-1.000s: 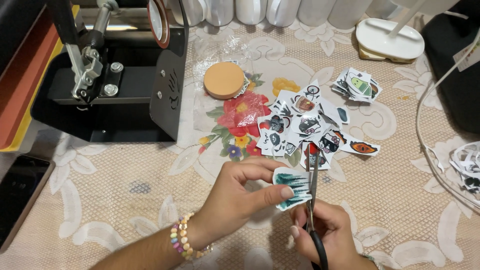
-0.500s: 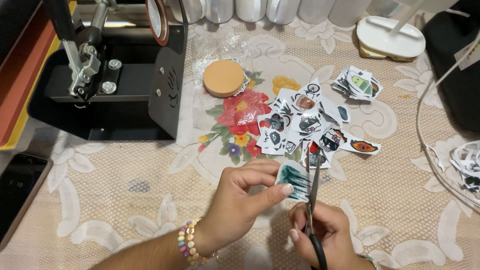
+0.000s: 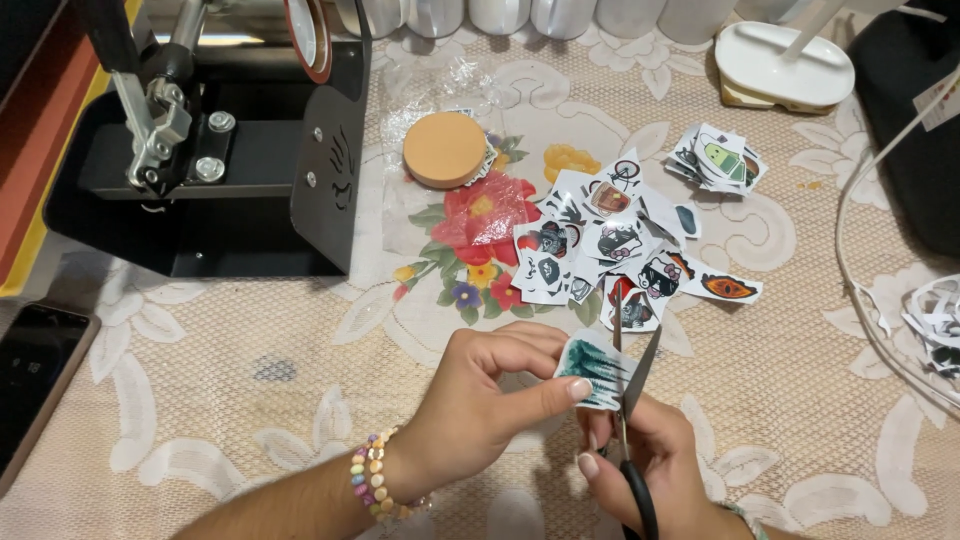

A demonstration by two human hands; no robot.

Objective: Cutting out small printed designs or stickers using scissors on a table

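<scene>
Pinching a small sticker (image 3: 592, 368) between thumb and fingertips, the left hand (image 3: 485, 400) holds it up off the table (image 3: 250, 400), printed side up, so its right edge sits between the open blades of the scissors (image 3: 628, 400). That grip is closed on the sticker's left part, which keeps the fingers clear of the cutting line. The right hand (image 3: 650, 470) is wrapped around the scissor handles, blades pointing away from the body and parted in a narrow V; the loops themselves are mostly hidden by the fingers.

Just beyond the blades lies a loose heap of cut stickers (image 3: 610, 250), with a smaller pile (image 3: 720, 160) farther right, both near but apart from the hands. A round cork coaster (image 3: 444, 150) rests on a clear plastic bag (image 3: 440, 90) beside a black heat press (image 3: 200, 150) at the left. A phone (image 3: 35, 370) lies at the left edge, a white lamp base (image 3: 780, 65) at the top right, and paper trimmings (image 3: 935, 320) with a white cable (image 3: 860, 270) at the right. Nothing lies between the hands and the stickers.
</scene>
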